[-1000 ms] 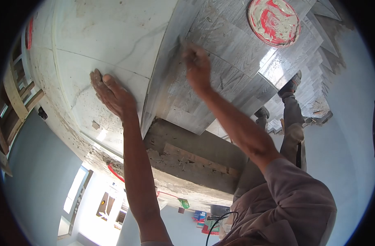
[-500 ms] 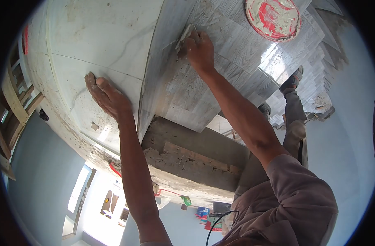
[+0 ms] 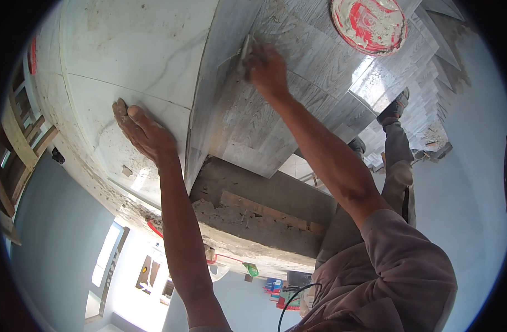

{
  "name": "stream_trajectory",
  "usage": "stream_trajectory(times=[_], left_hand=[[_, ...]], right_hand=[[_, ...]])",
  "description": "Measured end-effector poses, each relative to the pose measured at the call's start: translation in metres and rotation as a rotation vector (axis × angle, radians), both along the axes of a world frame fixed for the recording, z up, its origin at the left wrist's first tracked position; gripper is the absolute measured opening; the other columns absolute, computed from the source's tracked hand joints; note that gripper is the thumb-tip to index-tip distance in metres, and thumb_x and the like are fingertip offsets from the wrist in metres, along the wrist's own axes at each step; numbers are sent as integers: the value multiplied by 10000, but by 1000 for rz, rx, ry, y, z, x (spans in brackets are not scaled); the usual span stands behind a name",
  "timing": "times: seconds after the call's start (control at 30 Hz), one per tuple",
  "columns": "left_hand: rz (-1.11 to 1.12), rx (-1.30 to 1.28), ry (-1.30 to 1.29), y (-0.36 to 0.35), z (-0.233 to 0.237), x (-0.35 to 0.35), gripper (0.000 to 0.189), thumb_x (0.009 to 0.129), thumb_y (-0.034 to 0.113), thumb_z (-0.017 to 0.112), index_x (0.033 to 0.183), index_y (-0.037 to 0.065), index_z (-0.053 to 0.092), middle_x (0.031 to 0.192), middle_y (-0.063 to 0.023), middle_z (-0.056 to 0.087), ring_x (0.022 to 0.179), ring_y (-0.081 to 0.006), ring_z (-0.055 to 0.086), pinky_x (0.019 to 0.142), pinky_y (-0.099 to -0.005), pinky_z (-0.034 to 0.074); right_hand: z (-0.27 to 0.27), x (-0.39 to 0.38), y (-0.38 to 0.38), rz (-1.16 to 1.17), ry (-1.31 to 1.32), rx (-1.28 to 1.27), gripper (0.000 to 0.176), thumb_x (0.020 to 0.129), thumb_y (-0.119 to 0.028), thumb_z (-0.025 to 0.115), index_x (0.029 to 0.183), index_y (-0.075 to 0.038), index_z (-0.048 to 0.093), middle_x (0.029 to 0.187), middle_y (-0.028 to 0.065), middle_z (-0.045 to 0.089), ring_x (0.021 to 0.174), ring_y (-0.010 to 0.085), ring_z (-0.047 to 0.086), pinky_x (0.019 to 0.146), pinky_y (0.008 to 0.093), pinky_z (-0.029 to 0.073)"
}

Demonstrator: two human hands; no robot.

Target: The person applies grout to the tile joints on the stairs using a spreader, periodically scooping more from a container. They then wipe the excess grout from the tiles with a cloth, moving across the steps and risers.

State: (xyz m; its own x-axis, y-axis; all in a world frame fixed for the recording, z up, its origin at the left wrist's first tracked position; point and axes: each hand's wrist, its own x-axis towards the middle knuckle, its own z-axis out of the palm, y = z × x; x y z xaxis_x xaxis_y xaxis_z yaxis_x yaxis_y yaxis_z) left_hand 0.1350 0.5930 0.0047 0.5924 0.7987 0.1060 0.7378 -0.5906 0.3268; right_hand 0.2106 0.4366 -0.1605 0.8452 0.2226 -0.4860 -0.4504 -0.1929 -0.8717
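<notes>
R hand (image 3: 267, 69): fingers (image 3: 260, 55) clamped on a small pale flat scraper-like tool (image 3: 244, 51). Its edge sits in the joint where the white veined marble-look tile (image 3: 137, 50) meets the grey wood-grain tile (image 3: 275, 127). L hand (image 3: 145, 133) lies palm-down on the white tile, its fingers (image 3: 120, 110) straight and close together, holding nothing.

Risks, as I see it:
- The tool could jump the joint and drag grit across the glossy grey face. The cause would be too much push at a shallow angle.
- The L palm seems to carry body weight on a dusty surface, so it could skid toward the tile's lower edge. If the bed under the tile is soft, that lean might also shift it.
- The round red-rimmed tub of pale mortar (image 3: 369, 25) stands on the grey tile just past the R hand. A long stroke or a lifted elbow could knock it.

Edges & room: there's free run along the joint down to where the grey tile ends. Below that comes the bare cement step w/ crumbly mortar (image 3: 253, 216), a rough drop. The person's own leg & shoe (image 3: 394, 110) are off to the R on the tiled steps, well apart. A black cable (image 3: 295, 293) hangs near the torso and could snag. The wooden frame (image 3: 21, 127) at far L is out of reach.
</notes>
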Motion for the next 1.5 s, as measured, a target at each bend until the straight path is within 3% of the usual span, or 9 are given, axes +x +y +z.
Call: stream_trajectory(times=[0.2,0.3,0.4,0.5,0.57,0.67,0.9,1.17,1.5], left_hand=[[9,-11,-14,0,-2,0,832,996,650,184,1439,-24,390,1501,-234,348,1412,-357,321,1163,-453,287],[6,0,-9,1,-1,0,832,996,651,187,1439,-23,392,1501,-230,350,1412,-355,323,1162,-452,289],[10,-4,-16,2,-2,0,830,996,649,190,1438,-23,395,1502,-227,353,1412,-354,324,1163,-450,288],[12,-3,-12,1,-1,0,828,997,647,190,1435,-23,401,1501,-227,356,1412,-355,324,1163,-450,285],[2,9,-7,0,-1,0,827,998,647,188,1433,-24,403,1500,-228,357,1411,-356,324,1162,-451,284],[1,14,-18,2,-1,2,824,1000,642,185,1430,-25,406,1498,-229,360,1409,-358,325,1160,-453,280],[-9,0,-37,2,-2,-1,762,1018,579,234,1433,-40,393,1495,-229,369,1404,-355,335,1158,-439,279],[-11,4,-47,4,-1,-2,705,1030,525,290,1432,-44,395,1493,-234,369,1394,-353,354,1142,-421,308],[-8,1,-61,3,-1,2,674,1031,485,297,1423,-53,404,1491,-239,374,1391,-359,356,1140,-422,309]], right_hand=[[30,-17,-19,97,22,154,213,844,-100,596,997,47,614,883,159,666,823,198,655,727,347,518],[20,7,-9,-61,442,280,240,844,-105,608,1016,60,627,932,160,673,892,199,651,805,342,507],[5,2,4,10,-65,-38,222,853,-101,615,1005,59,639,942,153,678,888,187,664,788,324,518],[36,-4,-19,96,75,267,255,871,-61,587,1085,78,598,876,170,659,758,216,682,624,361,551],[35,-2,-18,-247,412,532,276,865,-52,589,1097,97,594,882,148,660,740,179,664,643,312,536],[18,15,0,-255,575,457,282,859,-30,585,1103,109,591,879,121,652,758,186,664,648,311,531],[35,2,-24,-85,441,490,249,862,15,560,1093,101,591,866,115,647,746,198,674,581,327,537],[-19,10,-12,-13,422,409,320,846,-8,594,1139,122,593,951,148,670,833,185,664,719,302,533],[50,-3,-14,-39,368,402,386,847,-100,656,1165,110,592,906,125,684,860,183,660,753,305,528]])
